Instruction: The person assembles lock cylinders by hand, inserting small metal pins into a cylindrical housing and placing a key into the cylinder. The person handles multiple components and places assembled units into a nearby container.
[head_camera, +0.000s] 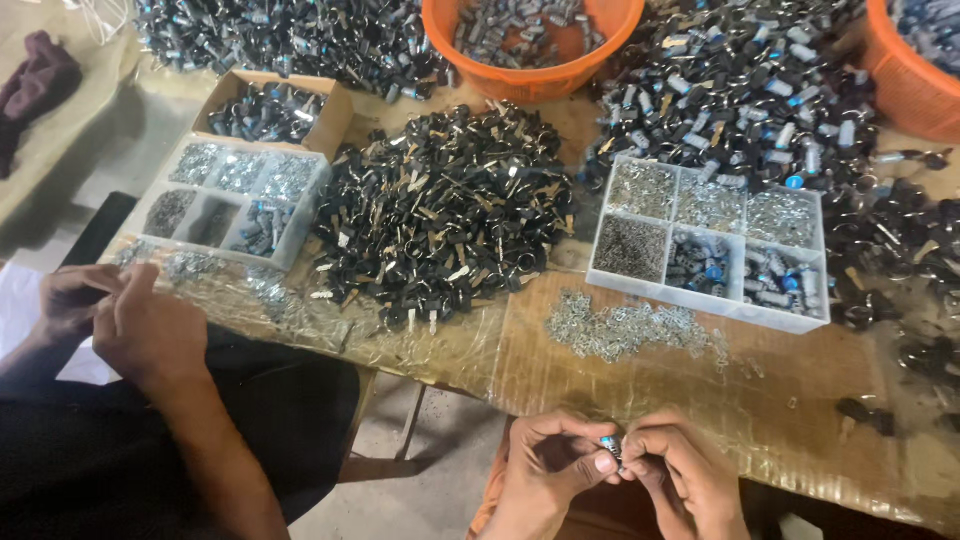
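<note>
while both hands meet at the table's near edge, the left hand (548, 470) and right hand (682, 470) pinch a small blue-tipped cylinder (611, 446) between their fingertips, its length roughly upright.

Table (800, 400): brown, wrapped in clear plastic sheeting, wrinkled and glossy.
Floor (440, 490): grey concrete, seen between table edge and the seated people.
Cloth (35, 80): dark maroon, upper left on pale surface.
Light: dim, even, soft shadows.
</note>
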